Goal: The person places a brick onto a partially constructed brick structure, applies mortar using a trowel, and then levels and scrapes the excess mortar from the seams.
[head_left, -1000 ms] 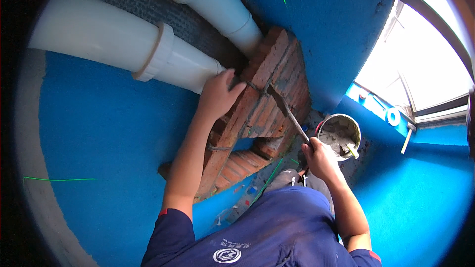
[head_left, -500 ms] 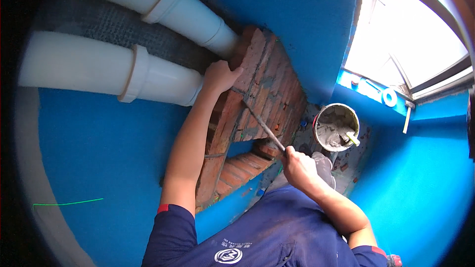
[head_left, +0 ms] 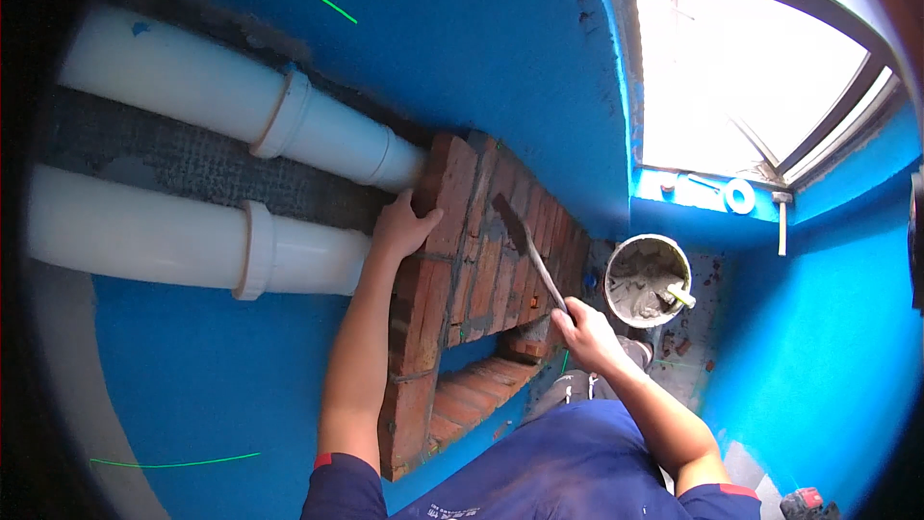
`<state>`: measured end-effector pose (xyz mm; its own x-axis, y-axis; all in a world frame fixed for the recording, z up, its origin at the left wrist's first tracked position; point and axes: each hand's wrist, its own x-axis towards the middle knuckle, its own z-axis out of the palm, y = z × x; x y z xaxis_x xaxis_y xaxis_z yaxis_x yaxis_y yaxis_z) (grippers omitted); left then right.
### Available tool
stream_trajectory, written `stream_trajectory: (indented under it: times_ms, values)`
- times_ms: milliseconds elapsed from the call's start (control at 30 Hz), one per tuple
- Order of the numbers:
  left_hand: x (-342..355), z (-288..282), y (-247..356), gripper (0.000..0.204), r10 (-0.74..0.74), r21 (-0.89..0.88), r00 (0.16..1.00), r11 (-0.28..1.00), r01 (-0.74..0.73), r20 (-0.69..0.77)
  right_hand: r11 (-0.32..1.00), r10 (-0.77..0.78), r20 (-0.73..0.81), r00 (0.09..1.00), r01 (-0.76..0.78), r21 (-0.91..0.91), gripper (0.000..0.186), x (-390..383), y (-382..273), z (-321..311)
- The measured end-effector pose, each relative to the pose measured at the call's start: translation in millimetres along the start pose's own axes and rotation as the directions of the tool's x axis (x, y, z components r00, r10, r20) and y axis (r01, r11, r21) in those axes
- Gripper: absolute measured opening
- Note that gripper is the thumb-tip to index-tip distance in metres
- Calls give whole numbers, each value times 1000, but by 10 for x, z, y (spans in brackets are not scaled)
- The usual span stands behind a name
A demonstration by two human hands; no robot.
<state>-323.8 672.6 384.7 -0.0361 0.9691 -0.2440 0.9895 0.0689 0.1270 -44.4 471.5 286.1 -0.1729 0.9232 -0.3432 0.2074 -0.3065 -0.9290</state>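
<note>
My left hand (head_left: 402,226) grips the edge of a red brick (head_left: 448,176) at the top of a brick wall (head_left: 486,274), thumb on its upper face. Its other fingers are partly hidden behind the brick, close to the white pipes. My right hand (head_left: 589,335) is closed around the handle of a long, narrow bricklaying knife (head_left: 520,236). The dark, mortar-stained blade points up and left, over the wall's mortar-streaked bricks. Whether it touches them I cannot tell.
Two thick white pipes (head_left: 183,241) run in from the left. A bucket of grey mortar (head_left: 647,279) with a pale-handled tool stands beyond my right hand. On the windowsill lie a white tape roll (head_left: 738,195) and a hammer (head_left: 782,217). Blue walls (head_left: 433,48) surround the brickwork.
The view has shifted, so the brickwork sits lower. The knife's blade has moved away from the joint beside my left hand, up over the bricks. My left hand stays on the brick.
</note>
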Motion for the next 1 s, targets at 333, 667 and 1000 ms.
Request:
stream_trajectory:
  times_ms: [333,667,1000]
  values:
    - [-72,-59,162,69,-9,22,1000,1000,9,-16,992,-76,-268,960,101,80,25,969,-359,524]
    - [14,-45,194,52,88,-18,992,996,-90,-86,993,-63,-132,989,49,-106,22,183,239,368]
    - [277,21,-168,68,210,-184,976,959,-217,-58,803,395,-113,912,-403,-440,33,-1058,2225,46]
